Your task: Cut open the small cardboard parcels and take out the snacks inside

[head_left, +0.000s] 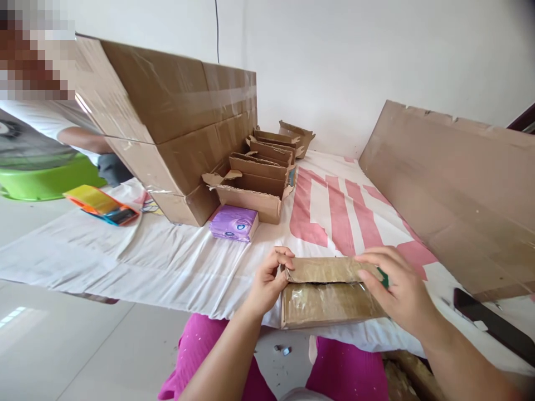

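Observation:
A small cardboard box (330,305) with clear tape on its front lies at the table's near edge, in front of my lap. Its upper flap (324,270) stands slightly apart, leaving a dark gap. My left hand (272,277) pinches the flap's left end between thumb and curled fingers. At the other end, my right hand (387,278) grips the flap with its thumb in front and fingers over the top edge. A small green patch (383,277) shows by the right fingers; I cannot make out what it is.
A purple tissue pack (234,224) and a row of open cardboard boxes (251,200) stand beyond. Stacked cartons (167,106) rise at left, near a tape dispenser (100,204) and another person's arm (86,139). At right are a cardboard sheet (451,195) and a dark phone (493,326).

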`<action>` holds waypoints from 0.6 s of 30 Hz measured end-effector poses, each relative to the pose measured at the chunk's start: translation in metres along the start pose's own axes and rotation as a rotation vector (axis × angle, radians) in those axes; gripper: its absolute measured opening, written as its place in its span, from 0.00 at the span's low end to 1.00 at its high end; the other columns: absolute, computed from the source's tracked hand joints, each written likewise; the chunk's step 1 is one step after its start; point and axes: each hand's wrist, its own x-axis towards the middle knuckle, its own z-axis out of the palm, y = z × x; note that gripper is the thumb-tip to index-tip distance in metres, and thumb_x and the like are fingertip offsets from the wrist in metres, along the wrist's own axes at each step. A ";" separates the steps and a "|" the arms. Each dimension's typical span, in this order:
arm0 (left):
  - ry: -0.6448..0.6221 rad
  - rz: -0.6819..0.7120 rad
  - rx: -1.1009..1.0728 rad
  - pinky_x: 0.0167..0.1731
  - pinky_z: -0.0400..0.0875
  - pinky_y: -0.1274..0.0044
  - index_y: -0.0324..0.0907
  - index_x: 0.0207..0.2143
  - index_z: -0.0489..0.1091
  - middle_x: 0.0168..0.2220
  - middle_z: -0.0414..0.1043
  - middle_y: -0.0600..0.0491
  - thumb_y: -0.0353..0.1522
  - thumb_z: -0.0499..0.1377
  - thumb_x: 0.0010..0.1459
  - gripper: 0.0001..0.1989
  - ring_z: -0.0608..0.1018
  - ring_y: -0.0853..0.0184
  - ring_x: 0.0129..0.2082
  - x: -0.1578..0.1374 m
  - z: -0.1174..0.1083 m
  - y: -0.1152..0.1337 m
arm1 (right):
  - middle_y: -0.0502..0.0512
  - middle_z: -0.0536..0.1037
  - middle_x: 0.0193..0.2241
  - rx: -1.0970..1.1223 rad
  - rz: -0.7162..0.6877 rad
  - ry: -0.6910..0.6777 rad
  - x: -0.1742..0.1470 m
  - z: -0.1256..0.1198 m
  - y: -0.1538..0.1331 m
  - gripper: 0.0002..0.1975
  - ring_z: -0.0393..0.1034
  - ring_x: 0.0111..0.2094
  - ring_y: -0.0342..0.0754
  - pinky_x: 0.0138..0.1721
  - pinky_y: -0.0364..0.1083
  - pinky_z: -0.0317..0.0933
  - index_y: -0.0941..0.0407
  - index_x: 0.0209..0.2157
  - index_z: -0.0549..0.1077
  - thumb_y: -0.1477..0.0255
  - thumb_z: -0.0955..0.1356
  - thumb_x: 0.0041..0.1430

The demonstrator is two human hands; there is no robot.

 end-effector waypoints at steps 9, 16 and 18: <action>0.020 0.001 0.007 0.41 0.63 0.72 0.42 0.27 0.70 0.41 0.65 0.49 0.34 0.60 0.55 0.06 0.70 0.62 0.41 -0.002 0.001 -0.005 | 0.52 0.75 0.33 -0.097 -0.028 -0.300 0.034 0.056 -0.017 0.06 0.71 0.33 0.46 0.32 0.46 0.66 0.54 0.36 0.74 0.76 0.64 0.62; 0.009 0.010 0.015 0.43 0.64 0.70 0.42 0.28 0.69 0.40 0.65 0.49 0.31 0.58 0.55 0.03 0.70 0.61 0.42 -0.002 0.000 -0.007 | 0.52 0.69 0.29 -0.034 -0.159 -0.252 0.028 0.058 -0.014 0.09 0.64 0.29 0.45 0.30 0.45 0.62 0.55 0.30 0.67 0.80 0.60 0.63; 0.010 0.002 0.017 0.43 0.64 0.70 0.42 0.28 0.69 0.40 0.66 0.48 0.32 0.59 0.55 0.04 0.71 0.61 0.42 -0.002 0.000 -0.007 | 0.52 0.69 0.29 -0.025 -0.207 -0.253 0.027 0.057 -0.014 0.10 0.64 0.30 0.46 0.31 0.46 0.61 0.56 0.30 0.66 0.81 0.59 0.62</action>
